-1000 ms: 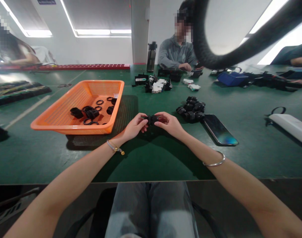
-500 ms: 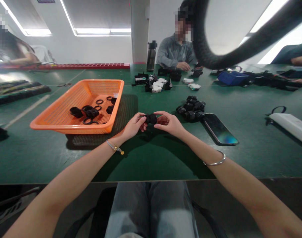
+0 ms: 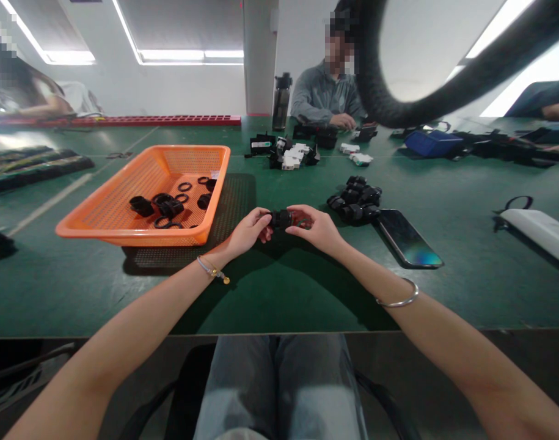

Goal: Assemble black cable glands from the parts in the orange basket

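A short black ribbed plastic fitting (image 3: pixel 281 219) is held between my two hands just above the green table. My left hand (image 3: pixel 253 231) grips its left end between thumb and fingers. At the right end, my right hand (image 3: pixel 316 227) curls its thumb and fingertips around the fitting's edge, with a gap inside the curl. To the left, an orange basket (image 3: pixel 89 230) contains loose black rings (image 3: pixel 184 187) and several black fittings (image 3: pixel 140 206). A pile of similar black fittings (image 3: pixel 355 200) lies to the right of my hands.
A phone (image 3: pixel 408 237) lies beside the pile, and a white device with a strap (image 3: pixel 538 229) is farther right. White and black parts (image 3: pixel 294 156), a bottle (image 3: pixel 282 102) and a blue bin (image 3: pixel 432 143) stand farther back. A co-worker (image 3: pixel 327 91) sits opposite.
The fingers of my right hand have shifted slightly at the fitting's right end. My left hand keeps its grip, and the things on the table stay in place.
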Demonstrator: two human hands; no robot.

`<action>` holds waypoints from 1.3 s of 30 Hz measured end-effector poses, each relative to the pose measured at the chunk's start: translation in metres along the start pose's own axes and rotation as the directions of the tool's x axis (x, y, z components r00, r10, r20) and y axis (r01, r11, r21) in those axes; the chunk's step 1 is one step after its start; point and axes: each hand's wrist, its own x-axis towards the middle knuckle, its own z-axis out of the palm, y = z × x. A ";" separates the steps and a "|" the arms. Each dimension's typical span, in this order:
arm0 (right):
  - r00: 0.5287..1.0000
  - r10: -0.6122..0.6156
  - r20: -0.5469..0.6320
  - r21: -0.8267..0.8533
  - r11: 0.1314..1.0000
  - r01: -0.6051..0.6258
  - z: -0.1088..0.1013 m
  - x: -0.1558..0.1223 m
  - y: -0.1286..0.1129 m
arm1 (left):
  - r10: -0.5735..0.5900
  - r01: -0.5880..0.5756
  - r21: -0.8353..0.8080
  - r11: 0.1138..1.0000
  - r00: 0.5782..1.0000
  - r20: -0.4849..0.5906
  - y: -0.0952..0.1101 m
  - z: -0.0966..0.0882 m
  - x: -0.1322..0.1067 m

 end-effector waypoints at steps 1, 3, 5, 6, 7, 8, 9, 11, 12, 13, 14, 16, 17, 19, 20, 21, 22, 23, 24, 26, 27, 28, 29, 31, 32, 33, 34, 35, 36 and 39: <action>1.000 0.000 -0.006 0.018 1.000 0.000 0.000 0.000 0.000 | 0.001 -0.001 0.001 1.000 1.000 0.001 0.000 0.000 0.000; 1.000 -0.001 -0.013 0.040 0.999 0.001 0.001 0.000 0.001 | 0.007 -0.007 0.003 1.000 1.000 0.004 -0.001 -0.001 0.000; 1.000 -0.002 -0.006 0.047 0.999 0.002 0.001 0.000 0.001 | 0.013 -0.013 0.009 1.000 1.000 0.005 -0.001 -0.001 0.000; 1.000 -0.001 0.000 0.049 0.999 0.001 0.001 0.000 0.001 | 0.015 -0.015 0.014 1.000 1.000 0.006 -0.001 -0.001 0.000; 1.000 0.001 0.005 0.051 0.999 -0.001 0.001 0.000 0.001 | 0.016 -0.016 0.018 1.000 1.000 0.006 -0.001 -0.001 0.000; 1.000 0.004 0.008 0.054 0.999 -0.004 0.001 0.000 0.001 | 0.016 -0.016 0.022 1.000 1.000 0.007 -0.001 -0.001 0.000; 1.000 0.007 0.011 0.058 0.998 -0.008 0.001 0.000 0.001 | 0.017 -0.017 0.025 1.000 1.000 0.008 -0.001 -0.001 0.000; 1.000 0.014 0.012 0.066 0.998 -0.015 0.001 0.000 0.001 | 0.021 -0.021 0.028 0.999 1.000 0.009 -0.001 0.000 0.000; 1.000 0.016 0.011 0.067 0.998 -0.017 0.001 0.000 0.001 | 0.023 -0.023 0.029 0.999 1.000 0.009 -0.001 0.000 0.001; 1.000 0.018 0.009 0.066 0.998 -0.019 0.002 0.000 0.002 | 0.023 -0.024 0.029 0.999 1.000 0.011 -0.001 0.000 0.001; 1.000 0.020 0.005 0.061 0.998 -0.020 0.002 0.000 0.002 | 0.023 -0.024 0.027 0.999 1.000 0.012 -0.001 0.000 0.001; 1.000 0.025 -0.005 0.051 0.998 -0.025 0.002 0.000 0.004 | 0.024 -0.025 0.022 0.999 1.000 0.020 -0.002 0.000 0.001; 1.000 0.029 -0.006 0.050 0.998 -0.028 0.003 0.001 0.004 | 0.025 -0.025 0.018 1.000 0.999 0.026 -0.002 0.000 0.001; 0.999 0.041 -0.003 0.060 0.997 -0.040 0.003 0.001 0.005 | 0.025 -0.025 0.016 1.000 0.999 0.033 -0.002 0.000 0.001; 0.999 0.047 0.003 0.068 0.997 -0.048 0.003 0.001 0.006 | 0.022 -0.023 0.018 1.000 0.999 0.033 -0.002 0.000 0.001; 0.999 0.053 0.011 0.075 0.996 -0.053 0.003 0.001 0.005 | 0.018 -0.019 0.021 1.000 0.999 0.029 -0.002 0.000 0.001; 0.998 0.055 0.021 0.080 0.995 -0.056 0.003 0.001 0.005 | 0.015 -0.015 0.023 1.000 1.000 0.024 -0.002 0.000 0.001; 0.998 0.053 0.035 0.085 0.995 -0.055 0.003 0.001 0.004 | 0.013 -0.013 0.022 1.000 1.000 0.019 -0.002 0.000 0.001; 0.998 0.046 0.052 0.091 0.995 -0.050 0.003 0.000 0.003 | 0.013 -0.013 0.019 1.000 1.000 0.015 -0.002 0.000 0.001; 0.996 0.021 0.085 0.106 0.994 -0.030 0.003 -0.001 0.002 | 0.018 -0.018 0.010 1.000 1.000 0.014 -0.003 0.000 0.001; 0.995 0.009 0.095 0.111 0.994 -0.019 0.003 -0.002 0.001 | 0.020 -0.021 0.008 1.000 1.000 0.014 -0.003 0.000 0.001; 0.995 -0.002 0.101 0.115 0.993 -0.010 0.003 -0.002 0.001 | 0.022 -0.022 0.006 1.000 1.000 0.014 -0.003 -0.001 0.001; 0.995 -0.010 0.103 0.115 0.993 -0.002 0.003 -0.003 0.001 | 0.022 -0.022 0.005 1.000 1.000 0.015 -0.002 -0.001 0.001; 0.995 -0.018 0.102 0.106 0.994 0.007 0.003 -0.003 0.000 | 0.020 -0.020 0.003 1.000 1.000 0.014 -0.002 -0.001 0.001; 0.995 -0.019 0.101 0.101 0.995 0.009 0.003 -0.003 0.001 | 0.017 -0.017 0.003 1.000 1.000 0.012 -0.001 0.000 0.000; 0.995 -0.021 0.102 0.099 0.995 0.011 0.003 -0.003 0.001 | 0.013 -0.013 0.004 1.000 1.000 0.009 -0.001 0.000 0.000; 0.994 -0.021 0.103 0.096 0.995 0.011 0.003 -0.002 0.001 | 0.011 -0.011 0.007 1.000 1.000 0.006 -0.001 0.000 0.000; 0.994 -0.021 0.103 0.093 0.996 0.011 0.003 -0.002 0.001 | 0.010 -0.010 0.010 1.000 1.000 0.003 0.000 0.000 0.000; 0.994 -0.021 0.103 0.089 0.996 0.012 0.003 -0.002 0.002 | 0.011 -0.011 0.014 1.000 1.000 0.001 0.000 0.000 0.000; 0.995 -0.018 0.102 0.065 0.998 0.011 0.003 -0.002 0.003 | 0.026 -0.026 0.020 0.999 1.000 0.010 -0.002 0.000 0.000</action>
